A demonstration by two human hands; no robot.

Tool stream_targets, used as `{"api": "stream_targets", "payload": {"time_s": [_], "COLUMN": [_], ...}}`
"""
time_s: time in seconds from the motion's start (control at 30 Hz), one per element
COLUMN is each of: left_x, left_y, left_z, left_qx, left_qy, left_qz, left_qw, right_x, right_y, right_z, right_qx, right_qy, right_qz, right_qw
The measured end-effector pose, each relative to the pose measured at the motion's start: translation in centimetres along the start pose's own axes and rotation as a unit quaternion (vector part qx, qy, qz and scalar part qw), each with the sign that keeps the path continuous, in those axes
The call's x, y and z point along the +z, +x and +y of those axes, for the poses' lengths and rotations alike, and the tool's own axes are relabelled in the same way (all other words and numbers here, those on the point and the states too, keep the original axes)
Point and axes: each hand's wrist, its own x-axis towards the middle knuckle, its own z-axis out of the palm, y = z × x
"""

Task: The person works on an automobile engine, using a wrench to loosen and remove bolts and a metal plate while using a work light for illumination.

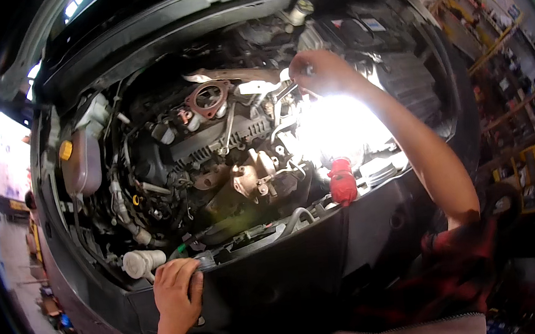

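At the near left, my left hand (177, 295) rests on the front edge of the car's engine bay, its fingers lying over the dark front panel (278, 275) and holding nothing. My right hand (321, 73) reaches across to the far side of the engine, its fingers closed. A dark rod-like piece (286, 91) shows beside them, but what they grip is hidden. Below that forearm, a glaring work lamp with a red handle (343, 183) lights the engine. Left of the right hand lie a long rusty metal piece (242, 74) and a reddish-brown flange (208, 99) with a round opening.
A coolant tank (81, 162) with a yellow cap stands at the left. A white cylindrical container (143, 263) sits beside my left hand. Mid-engine is a tan metal housing (253, 175). A fluid reservoir (300, 12) and a battery (357, 31) are at the back. Cluttered shelves (518, 91) stand right.
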Motion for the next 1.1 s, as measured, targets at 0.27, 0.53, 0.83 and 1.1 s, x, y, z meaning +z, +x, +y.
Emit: {"api": "stream_targets", "payload": {"time_s": [0.27,0.53,0.83,1.1], "left_x": [0.3,0.9,0.7,0.7], "left_y": [1.0,1.3,1.6,1.4], "left_z": [1.4,1.8,1.6,1.7], "left_qx": [-0.045,-0.053,-0.053,-0.065], "left_qy": [0.004,0.0,-0.008,-0.012], "left_qz": [-0.034,-0.021,-0.026,-0.027], "left_qw": [0.998,0.998,0.998,0.997], "right_x": [4.5,5.5,6.8,8.6], "right_y": [6.7,6.4,7.8,7.1], "right_z": [6.4,7.7,8.9,9.7], "right_qx": [-0.073,-0.044,-0.063,-0.034], "right_qy": [-0.162,-0.091,-0.098,-0.044], "right_qz": [-0.034,0.017,0.06,0.071], "right_qw": [0.984,0.995,0.991,0.996]}}
